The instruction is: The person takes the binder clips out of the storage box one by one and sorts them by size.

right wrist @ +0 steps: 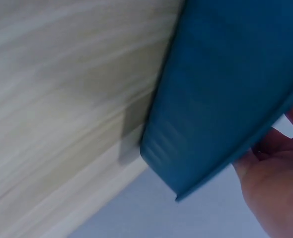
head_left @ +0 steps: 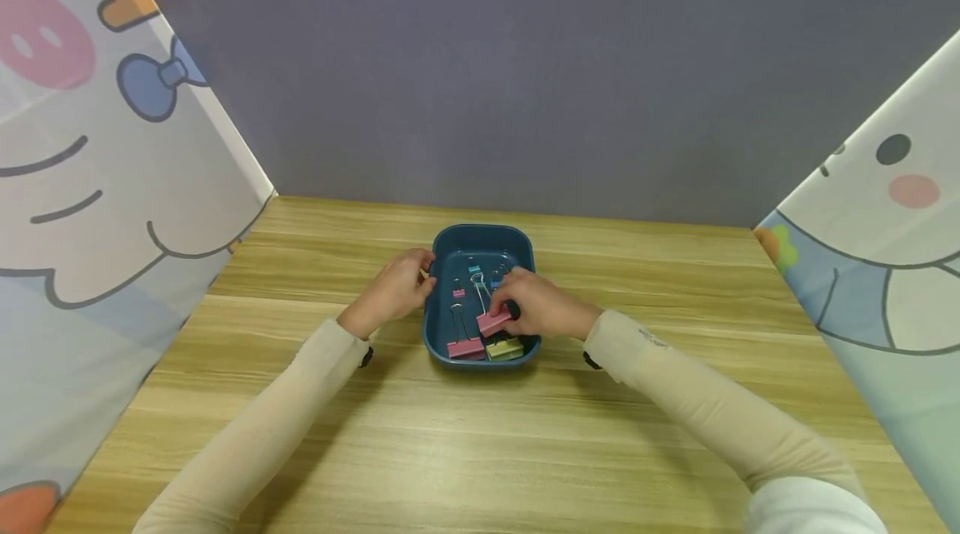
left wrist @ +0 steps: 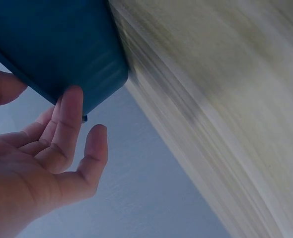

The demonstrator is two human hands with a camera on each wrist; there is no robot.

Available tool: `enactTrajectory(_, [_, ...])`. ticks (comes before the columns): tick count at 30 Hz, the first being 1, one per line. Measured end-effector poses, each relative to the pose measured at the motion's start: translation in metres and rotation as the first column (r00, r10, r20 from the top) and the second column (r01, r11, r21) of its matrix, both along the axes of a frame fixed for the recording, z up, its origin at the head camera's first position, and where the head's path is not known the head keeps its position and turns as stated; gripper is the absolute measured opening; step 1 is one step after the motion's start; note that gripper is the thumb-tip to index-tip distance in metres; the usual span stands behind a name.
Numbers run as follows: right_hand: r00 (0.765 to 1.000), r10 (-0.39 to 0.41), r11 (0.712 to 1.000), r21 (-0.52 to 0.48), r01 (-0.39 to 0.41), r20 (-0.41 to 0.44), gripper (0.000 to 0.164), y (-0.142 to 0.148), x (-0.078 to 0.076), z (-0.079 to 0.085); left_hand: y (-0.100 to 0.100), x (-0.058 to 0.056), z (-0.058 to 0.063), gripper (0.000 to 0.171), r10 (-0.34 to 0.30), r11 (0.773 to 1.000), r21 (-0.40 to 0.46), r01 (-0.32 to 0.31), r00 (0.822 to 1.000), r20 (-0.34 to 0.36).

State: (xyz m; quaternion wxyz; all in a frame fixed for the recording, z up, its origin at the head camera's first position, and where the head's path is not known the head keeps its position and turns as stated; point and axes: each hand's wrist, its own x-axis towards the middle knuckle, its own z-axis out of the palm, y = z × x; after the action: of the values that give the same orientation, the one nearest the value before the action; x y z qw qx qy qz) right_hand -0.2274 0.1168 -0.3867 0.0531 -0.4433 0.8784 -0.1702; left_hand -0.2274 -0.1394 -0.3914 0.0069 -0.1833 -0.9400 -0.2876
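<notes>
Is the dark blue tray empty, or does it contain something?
Not empty: in the head view, a pink clip, a yellow clip and smaller clips lie inside the tray, though part of its floor is bare.

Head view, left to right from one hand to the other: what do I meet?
Left hand at the rim of the blue tray, small pink clip, small teal clip, held pink clip, right hand. Overlapping clips left out.
</notes>
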Motion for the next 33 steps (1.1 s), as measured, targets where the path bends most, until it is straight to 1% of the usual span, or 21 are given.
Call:
enactTrajectory(4, [0.999,0.000,0.997,-0.072,-0.004,-0.048,0.020,0.008,-0.001,0.005,-0.001,-0.001,-0.002,0.040,-0.005,1.000,0.010,0.004,1.000,0.015])
enactTrajectory(8, [0.997,-0.023,0.995,-0.099,0.015,-0.073,0.018,0.015,-0.002,0.010,-0.003,-0.001,-0.001,0.040,0.000,1.000,0.021,0.000,0.999,0.034])
enactTrajectory(12, [0.995,-0.062,0.992,-0.117,0.053,-0.073,0.017,0.021,-0.003,0.013,-0.005,-0.001,-0.002,0.041,0.007,1.000,0.026,-0.009,0.998,0.056])
enactTrajectory(17, [0.994,-0.090,0.982,-0.174,0.077,-0.068,0.015,0.033,-0.004,0.018,-0.005,-0.002,-0.003,0.042,0.000,0.999,0.033,-0.002,0.998,0.069])
enactTrajectory(21, [0.991,-0.115,0.973,-0.211,0.097,-0.075,0.015,0.042,-0.006,0.022,-0.005,-0.002,-0.003,0.042,-0.005,0.999,0.040,0.002,0.997,0.074])
enactTrajectory(28, [0.983,-0.132,0.955,-0.281,0.091,-0.131,0.016,0.056,-0.010,0.030,-0.006,-0.003,-0.004,0.042,-0.008,0.999,0.047,0.005,0.998,0.056])
enactTrajectory(33, [0.971,-0.172,0.941,-0.319,0.112,-0.164,0.019,0.068,-0.013,0.032,-0.005,-0.004,-0.004,0.041,-0.009,0.999,0.049,0.007,0.999,0.043])
